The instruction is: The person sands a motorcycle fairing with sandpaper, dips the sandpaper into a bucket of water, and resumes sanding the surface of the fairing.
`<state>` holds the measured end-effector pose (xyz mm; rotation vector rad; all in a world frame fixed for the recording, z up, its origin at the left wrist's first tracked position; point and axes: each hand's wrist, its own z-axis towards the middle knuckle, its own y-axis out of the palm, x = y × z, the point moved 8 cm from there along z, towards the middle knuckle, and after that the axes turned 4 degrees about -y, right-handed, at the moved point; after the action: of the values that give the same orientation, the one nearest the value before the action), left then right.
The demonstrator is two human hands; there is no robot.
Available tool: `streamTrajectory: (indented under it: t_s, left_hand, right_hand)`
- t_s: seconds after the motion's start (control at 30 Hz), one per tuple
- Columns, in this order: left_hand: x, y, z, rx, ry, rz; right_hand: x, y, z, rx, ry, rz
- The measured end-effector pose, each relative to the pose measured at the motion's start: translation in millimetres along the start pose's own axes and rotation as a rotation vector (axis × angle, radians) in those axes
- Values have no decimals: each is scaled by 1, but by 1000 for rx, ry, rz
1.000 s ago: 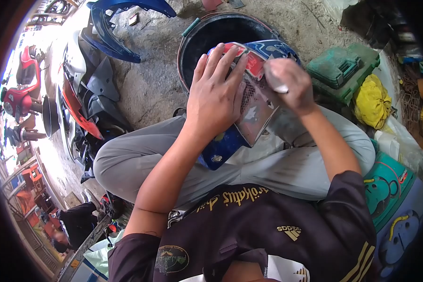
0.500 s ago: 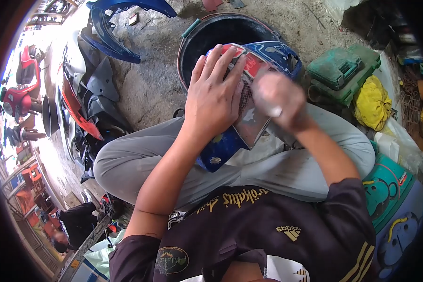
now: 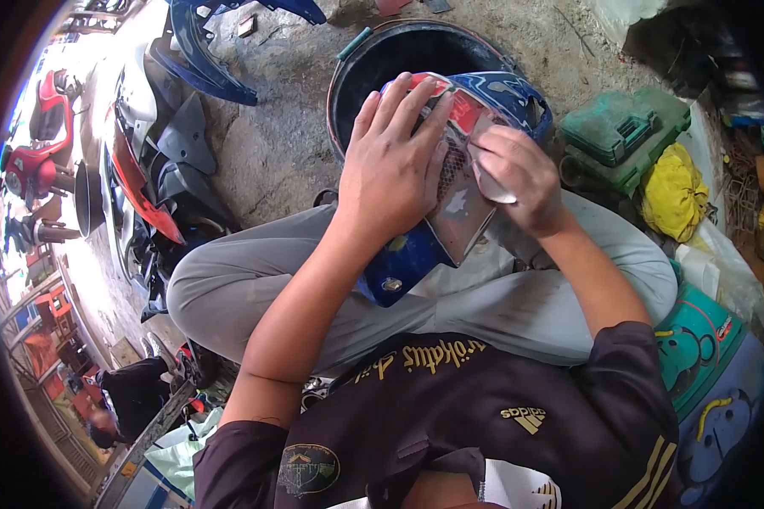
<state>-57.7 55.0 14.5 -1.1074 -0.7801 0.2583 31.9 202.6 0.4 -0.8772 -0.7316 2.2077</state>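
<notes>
Your crossed legs (image 3: pixel 221 280) make the near edge of your working room, with the panel's blue end over your lap. The panel (image 3: pixel 457 222) runs forward from there, its far end over the bucket (image 3: pixel 373 72); whether it touches the rim, you cannot tell from here. On your right, past the knee, a teal box (image 3: pixel 705 335) sits close in, then a yellow bag (image 3: pixel 675 188) and a green case (image 3: pixel 607 127) bound that side. On your left, the floor (image 3: pixel 267 153) shows between the bucket and a pile of loose parts (image 3: pixel 178 140); a blue fairing (image 3: pixel 199 59) lies beyond. Farther off that way are another person (image 3: pixel 136 394) and a red motorbike (image 3: pixel 34 174).

Your left hand (image 3: pixel 395 165) lies palm down, wrist low, fingers long and slightly spread, flat on the panel rather than gripping it. Your right hand (image 3: pixel 518 170) comes in from the right, knuckles up and fingers bent, grasping a pale pad (image 3: pixel 494 190) that shows below the fingers.

The panel sits under your left palm and fingertips, its red patch just right of them. Your right fingertips meet its right side, and the mesh-patterned strip lies between your two hands.
</notes>
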Motion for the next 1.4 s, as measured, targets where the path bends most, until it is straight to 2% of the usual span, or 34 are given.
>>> streamTrajectory:
  t_s: [0.07,0.1,0.17,0.23,0.27,0.37,0.5,0.53,0.63,0.7,0.77,0.83,0.87,0.97,1.03,1.1,1.17,1.23,1.3,1.37,1.4]
  left_hand:
    - [-3,1,0,-1,2,-10]
    - [-3,1,-1,-4,-1,-3]
    - [0,0,0,-8,-7,10]
    - [-1,0,2,-4,-5,11]
    - [-1,-1,0,-10,-3,12]
    - [3,0,1,-13,-2,31]
    - [1,0,-1,-7,-7,28]
    - [2,0,0,5,3,24]
    - [3,1,-2,2,4,31]
    - [3,1,1,6,0,29]
    - [1,0,0,3,6,16]
    - [3,0,0,6,14,30]
    - [4,0,-1,8,15,33]
    - [4,0,-3,5,6,30]
    - [3,0,-1,3,13,21]
    - [4,-1,-2,4,18,12]
    - [5,-2,-3,11,8,5]
    - [4,-2,0,13,10,6]
    - [4,-1,-2,10,8,8]
    - [5,-1,-3,10,-2,14]
    - [3,-1,-3,7,-3,-2]
  right_hand:
    - [15,0,-10,-5,-19,-60]
    - [35,-5,-9,51,137,-52]
    - [31,-5,-8,65,100,-119]
    - [-12,0,8,41,-12,2]
    - [-7,1,5,65,-20,-4]
    - [45,-8,-3,105,137,-106]
    - [-16,3,6,6,-37,0]
    - [-2,2,1,34,-37,-25]
    - [40,-9,-3,73,155,-120]
    - [0,-1,3,77,-16,22]
    - [-5,2,6,23,-73,18]
    - [41,-8,2,69,88,-135]
    - [46,-9,-2,59,92,-126]
    - [-11,1,8,-1,-59,-65]
    - [15,0,4,83,-19,-47]
    - [38,-9,5,38,139,-71]
    - [2,-7,5,43,-15,-28]
    - [0,-3,5,-30,-51,-21]
    - [40,-10,6,35,150,-89]
    - [16,-5,1,91,3,-102]
    - [-2,-1,8,40,-32,-59]
